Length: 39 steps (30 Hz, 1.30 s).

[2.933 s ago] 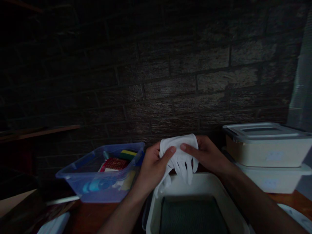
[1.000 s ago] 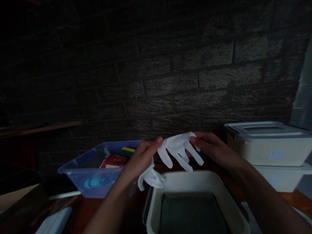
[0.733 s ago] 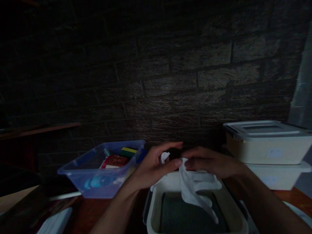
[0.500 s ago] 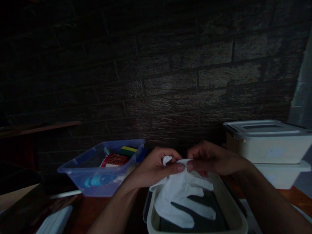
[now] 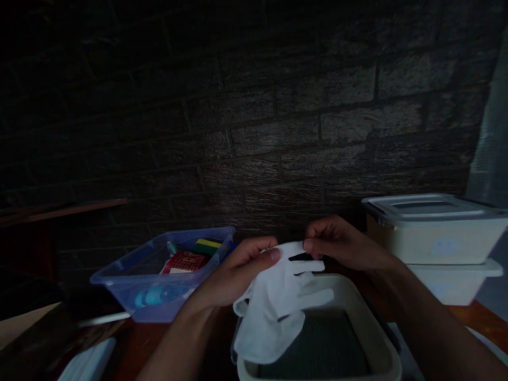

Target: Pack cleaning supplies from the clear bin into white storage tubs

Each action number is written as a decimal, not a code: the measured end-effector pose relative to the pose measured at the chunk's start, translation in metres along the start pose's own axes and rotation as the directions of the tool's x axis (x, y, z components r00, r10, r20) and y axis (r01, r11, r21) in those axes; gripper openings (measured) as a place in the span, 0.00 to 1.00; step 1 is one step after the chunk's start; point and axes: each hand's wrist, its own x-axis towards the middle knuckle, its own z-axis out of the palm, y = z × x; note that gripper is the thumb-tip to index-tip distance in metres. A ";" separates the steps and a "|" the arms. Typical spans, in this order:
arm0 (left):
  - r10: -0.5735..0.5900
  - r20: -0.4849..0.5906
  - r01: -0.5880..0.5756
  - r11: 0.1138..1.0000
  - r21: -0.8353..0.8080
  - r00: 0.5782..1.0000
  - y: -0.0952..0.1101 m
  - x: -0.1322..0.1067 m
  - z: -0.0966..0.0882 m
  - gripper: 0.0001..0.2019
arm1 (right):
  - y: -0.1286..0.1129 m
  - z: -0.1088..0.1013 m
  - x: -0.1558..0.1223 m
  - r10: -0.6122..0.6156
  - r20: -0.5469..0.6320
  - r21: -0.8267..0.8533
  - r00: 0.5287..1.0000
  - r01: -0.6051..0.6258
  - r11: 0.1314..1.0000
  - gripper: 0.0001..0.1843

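A thin white glove (image 5: 280, 296) hangs between my two hands, its fingers spread loosely toward the right. My left hand (image 5: 250, 262) pinches it near the upper left, thumb on top. The tip of one glove finger is pinched between thumb and forefinger of my right hand (image 5: 331, 241). Beneath the glove stands an open pale container (image 5: 387, 338) with a dark green, flat item (image 5: 331, 346) inside. The glove covers the container's left rim in part.
On the left, a clear blue plastic bin (image 5: 119, 280) holds a red packet (image 5: 184, 262), a yellow-green sponge (image 5: 207, 246) and a light-blue item. Two stacked lidded boxes (image 5: 436, 241) stand at right. A dark brick wall (image 5: 254, 132) rises behind the wooden table (image 5: 145, 344).
My right hand has moved slightly up and away from my left, stretching one glove finger out. The glove has turned and shifted left, uncovering more of the dark green item.
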 end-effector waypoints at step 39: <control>0.014 -0.091 -0.032 0.979 -0.200 0.996 -0.007 0.004 -0.008 0.19 | 0.017 0.017 0.016 -0.021 0.293 0.418 0.956 -0.109 0.902 0.24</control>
